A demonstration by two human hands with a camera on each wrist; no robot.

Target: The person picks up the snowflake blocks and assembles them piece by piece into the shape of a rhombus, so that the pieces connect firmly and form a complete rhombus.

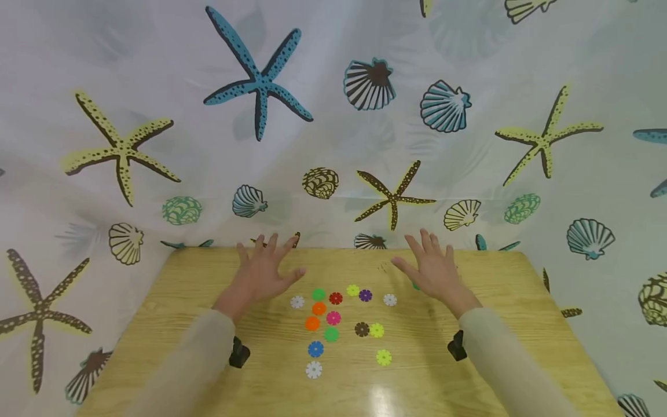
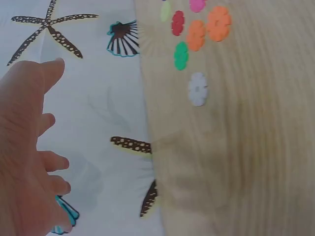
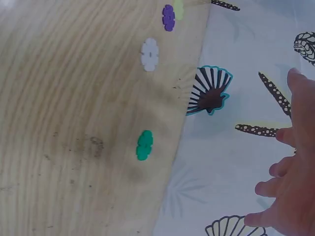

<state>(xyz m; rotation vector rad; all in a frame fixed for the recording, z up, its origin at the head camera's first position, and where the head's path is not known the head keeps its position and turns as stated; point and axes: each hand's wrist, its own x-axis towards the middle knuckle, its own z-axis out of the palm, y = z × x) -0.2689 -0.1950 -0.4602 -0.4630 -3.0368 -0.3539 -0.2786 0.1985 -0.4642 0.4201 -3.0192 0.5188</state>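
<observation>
Left hand (image 1: 264, 273): fingers and thumb spread, over wooden table (image 1: 182, 289). White notched disc (image 1: 294, 302) just right of it, light-green disc (image 1: 315, 295) further right. Right hand (image 1: 433, 271): fingers and thumb spread too. Dark-green disc (image 3: 144, 145) partly hidden under it in head view. Second white disc (image 1: 387, 300) left of it, purple disc (image 1: 363, 296) further left. Red (image 1: 332, 299), pink (image 1: 330, 318), brown (image 1: 358, 330) and blue discs (image 1: 311, 350) lie between hands or nearer body. Shell-and-starfish cloth (image 1: 333, 136) beyond both hands.
</observation>
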